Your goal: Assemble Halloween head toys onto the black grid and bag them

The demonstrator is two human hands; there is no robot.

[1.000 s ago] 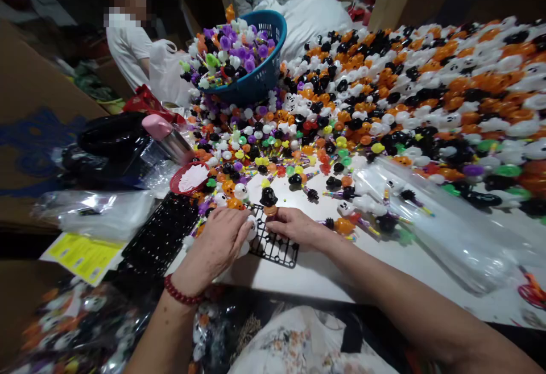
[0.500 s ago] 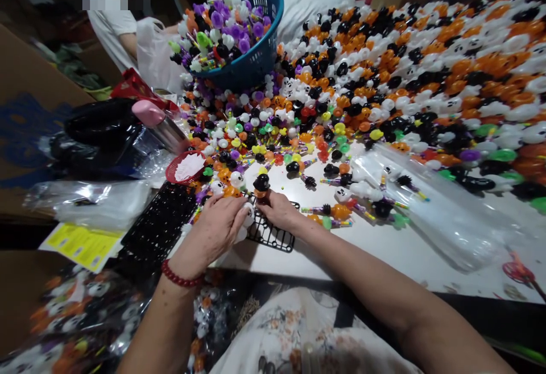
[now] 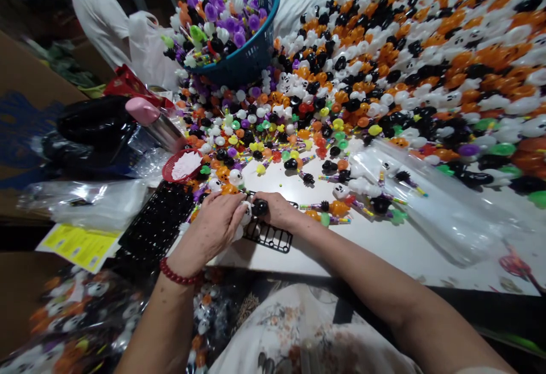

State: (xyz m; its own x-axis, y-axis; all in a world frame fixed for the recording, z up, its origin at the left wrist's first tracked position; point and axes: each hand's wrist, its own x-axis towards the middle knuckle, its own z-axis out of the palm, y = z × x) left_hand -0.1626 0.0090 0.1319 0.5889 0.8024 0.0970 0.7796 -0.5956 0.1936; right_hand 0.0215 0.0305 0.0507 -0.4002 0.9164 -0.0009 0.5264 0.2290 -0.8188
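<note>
Over a black plastic grid [image 3: 279, 242] near the table's front edge, my two hands work close together. My right hand [image 3: 275, 210] has its fingers curled round a small toy figure with a round black top [image 3: 260, 208]. Its lower part is hidden by the fingers. My left hand [image 3: 218, 219], with a red bead bracelet on the wrist, is bent over white toy heads [image 3: 246, 215] at the grid's left side. Those white heads are partly covered by its fingers, so the exact grip is hard to see. More orange and white toys lie just beyond the left hand.
A big heap of toy figures [image 3: 384, 50] fills the back and right. Behind stands a blue basket [image 3: 256, 50] of figures. Clear plastic bags [image 3: 426, 209] lie at right. Stacked black grids [image 3: 156, 220], a red dish [image 3: 173, 170] and a pink-capped bottle [image 3: 160, 124] are at left.
The black-topped figure in my right hand has tilted from upright and come down towards the grid. My left hand stays nearly in place. The whole view has shifted slightly.
</note>
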